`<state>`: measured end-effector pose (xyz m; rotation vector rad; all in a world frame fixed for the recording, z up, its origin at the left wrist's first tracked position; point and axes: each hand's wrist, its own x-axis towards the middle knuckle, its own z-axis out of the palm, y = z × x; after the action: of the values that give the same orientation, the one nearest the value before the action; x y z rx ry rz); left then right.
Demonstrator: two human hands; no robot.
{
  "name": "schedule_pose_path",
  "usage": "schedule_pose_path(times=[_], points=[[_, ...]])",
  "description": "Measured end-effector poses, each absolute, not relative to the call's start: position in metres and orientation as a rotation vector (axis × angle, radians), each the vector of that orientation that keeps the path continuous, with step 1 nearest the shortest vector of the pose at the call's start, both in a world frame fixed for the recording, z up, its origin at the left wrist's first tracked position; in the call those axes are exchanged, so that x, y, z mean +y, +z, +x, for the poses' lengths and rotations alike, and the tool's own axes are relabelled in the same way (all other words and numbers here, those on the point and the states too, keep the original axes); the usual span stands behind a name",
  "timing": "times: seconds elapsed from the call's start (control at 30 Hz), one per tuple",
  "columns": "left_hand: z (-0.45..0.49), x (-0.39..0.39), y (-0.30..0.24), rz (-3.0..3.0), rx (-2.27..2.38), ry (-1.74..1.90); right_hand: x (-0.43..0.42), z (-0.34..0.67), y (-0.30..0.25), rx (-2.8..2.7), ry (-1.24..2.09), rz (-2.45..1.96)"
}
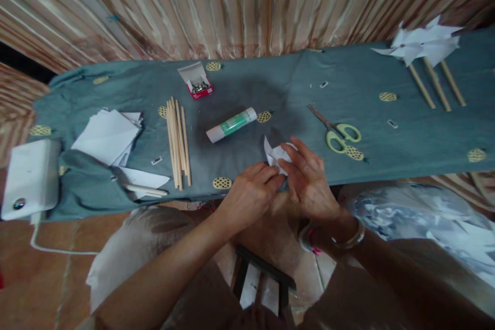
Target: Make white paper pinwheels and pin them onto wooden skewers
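Both my hands work a small folded white paper piece at the near edge of a board covered in blue-grey cloth. My left hand pinches the paper's lower left part with closed fingers. My right hand curls over its right side, fingers bent round it. A glue stick lies just beyond the paper. Green-handled scissors lie to the right of my right hand.
A bundle of wooden sticks and a stack of white paper squares lie to the left. A red box of small metal pieces is at the back. Finished paper pinwheels on sticks rest far right. A white object sits at the left end.
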<state>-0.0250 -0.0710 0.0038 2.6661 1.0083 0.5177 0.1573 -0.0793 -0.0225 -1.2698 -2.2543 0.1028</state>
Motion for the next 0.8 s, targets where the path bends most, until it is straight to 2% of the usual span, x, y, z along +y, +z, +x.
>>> schedule_pose_path(times=[0.33, 0.67, 0.8], points=[[-0.022, -0.070, 0.002, 2.703, 1.002, 0.592, -0.082, 0.164, -0.010, -2.154, 0.265, -1.331], [-0.023, -0.070, 0.004, 2.680, 1.005, 0.591, -0.082, 0.166, -0.012, -2.222, 0.117, -1.307], [-0.023, -0.069, 0.004, 2.664, 0.989, 0.615, -0.083, 0.168, -0.012, -2.210, 0.176, -1.328]])
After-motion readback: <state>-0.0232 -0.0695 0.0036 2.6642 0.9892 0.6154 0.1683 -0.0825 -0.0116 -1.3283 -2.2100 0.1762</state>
